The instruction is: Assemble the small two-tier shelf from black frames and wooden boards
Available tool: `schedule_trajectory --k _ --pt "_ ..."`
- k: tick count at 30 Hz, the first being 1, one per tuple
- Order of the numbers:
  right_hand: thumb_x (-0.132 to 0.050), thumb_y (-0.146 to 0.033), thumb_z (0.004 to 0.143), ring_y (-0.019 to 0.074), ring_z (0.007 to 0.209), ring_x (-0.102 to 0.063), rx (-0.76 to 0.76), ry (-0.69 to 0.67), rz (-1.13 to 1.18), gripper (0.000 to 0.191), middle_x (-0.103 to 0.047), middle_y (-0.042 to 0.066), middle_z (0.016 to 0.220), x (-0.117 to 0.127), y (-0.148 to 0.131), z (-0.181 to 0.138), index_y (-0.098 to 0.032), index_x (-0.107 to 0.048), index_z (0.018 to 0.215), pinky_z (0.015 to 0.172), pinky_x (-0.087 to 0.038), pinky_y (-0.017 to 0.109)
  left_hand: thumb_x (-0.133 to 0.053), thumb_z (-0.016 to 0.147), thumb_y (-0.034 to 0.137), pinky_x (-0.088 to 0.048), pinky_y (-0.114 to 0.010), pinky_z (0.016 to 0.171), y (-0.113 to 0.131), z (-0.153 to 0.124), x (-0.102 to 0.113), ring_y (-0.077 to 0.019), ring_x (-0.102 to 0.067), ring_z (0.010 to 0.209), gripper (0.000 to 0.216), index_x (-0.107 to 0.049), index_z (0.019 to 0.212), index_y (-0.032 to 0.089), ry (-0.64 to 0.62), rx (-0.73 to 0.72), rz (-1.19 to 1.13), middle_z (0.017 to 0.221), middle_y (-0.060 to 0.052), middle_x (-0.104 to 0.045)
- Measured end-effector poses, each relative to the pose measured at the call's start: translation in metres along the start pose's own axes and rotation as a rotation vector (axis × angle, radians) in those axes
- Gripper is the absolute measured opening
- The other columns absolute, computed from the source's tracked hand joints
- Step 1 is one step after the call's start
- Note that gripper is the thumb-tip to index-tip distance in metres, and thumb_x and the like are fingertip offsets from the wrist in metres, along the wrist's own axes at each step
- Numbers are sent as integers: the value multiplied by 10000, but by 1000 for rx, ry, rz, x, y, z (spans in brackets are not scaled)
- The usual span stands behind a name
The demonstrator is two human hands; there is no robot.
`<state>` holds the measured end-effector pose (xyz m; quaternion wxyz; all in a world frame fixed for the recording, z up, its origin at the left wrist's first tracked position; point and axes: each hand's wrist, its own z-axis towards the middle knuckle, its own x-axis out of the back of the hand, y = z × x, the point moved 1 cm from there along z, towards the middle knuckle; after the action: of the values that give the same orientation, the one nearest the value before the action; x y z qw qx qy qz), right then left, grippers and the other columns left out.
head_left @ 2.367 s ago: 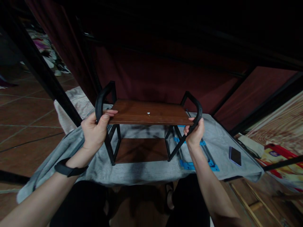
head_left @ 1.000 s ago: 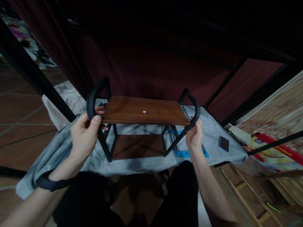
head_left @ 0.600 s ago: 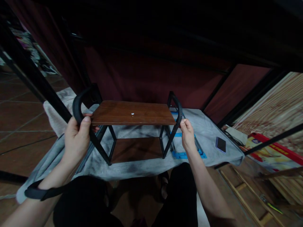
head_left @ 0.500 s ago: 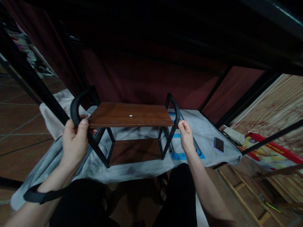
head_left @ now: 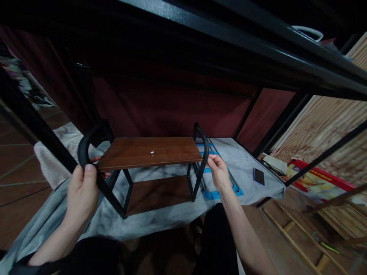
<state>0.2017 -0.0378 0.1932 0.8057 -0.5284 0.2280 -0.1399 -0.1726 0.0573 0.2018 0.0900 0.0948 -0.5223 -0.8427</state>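
A small two-tier shelf rack stands upright on a grey cloth, with a brown wood-grain top board (head_left: 151, 152), a lower board (head_left: 157, 194) and black metal side frames. A small white mark (head_left: 152, 152) shows on the top board. My left hand (head_left: 84, 187) is closed round the left side frame (head_left: 83, 147), thumb in front and fingers behind, by the top board's front corner. At the opposite end, my right hand (head_left: 219, 173) pinches its fingertips together against the outer face of the right side frame (head_left: 205, 147). Whatever lies between those fingertips is too small to tell.
Right of the rack lies a blue-and-dark frame (head_left: 212, 194) on the grey cloth (head_left: 169, 225). A phone (head_left: 258, 177) rests farther right. A dark metal beam (head_left: 229, 49) crosses overhead. A red and yellow box (head_left: 318, 179) and a wooden ladder-like frame (head_left: 289, 225) are at the right.
The view has shifted, so the rack and hands appear slightly lower and farther left. Both hands stay at the same ends of the rack; the right fingertips have shifted a little on the frame.
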Motion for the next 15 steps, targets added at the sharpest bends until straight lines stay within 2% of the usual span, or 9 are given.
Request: schedule_trajectory --k 3,6,10,13,15 --pt "-683 -427 755 142 727 -551 28 24 -38 242 -628 -8 779 -1 -1 0 -214 -641 861 699 -454 267 -466 913 536 -535 -330 698 2 1 -3 -158 -570 606 442 -691 1086 197 21 42 -137 795 -28 -675" --pt "-668 -438 769 143 701 -539 54 26 -103 236 -603 -18 728 -2 -4 1 -218 -626 845 663 -447 261 -539 887 462 -543 -367 777 6 2 -5 -165 -572 649 297 -707 965 230 34 74 -289 898 -18 -690" --pt "-671 -424 767 146 695 -537 68 29 -118 224 -598 -16 731 -1 -6 1 -221 -617 846 646 -441 264 -665 804 325 -560 -338 722 8 4 -2 -165 -580 710 88 -690 794 242 84 146 -419 885 14 -678" --pt "-658 -410 778 141 690 -533 87 48 -135 208 -598 -15 743 0 -6 1 -216 -614 840 655 -436 264 -700 784 293 -555 -294 697 6 4 2 -144 -575 695 71 -670 762 232 85 199 -416 788 26 -649" --pt "-644 -414 788 140 682 -528 98 59 -181 207 -595 -15 737 0 -6 1 -214 -614 831 655 -431 265 -713 777 290 -558 -288 685 5 3 2 -137 -571 675 90 -650 749 232 102 173 -414 748 36 -627"
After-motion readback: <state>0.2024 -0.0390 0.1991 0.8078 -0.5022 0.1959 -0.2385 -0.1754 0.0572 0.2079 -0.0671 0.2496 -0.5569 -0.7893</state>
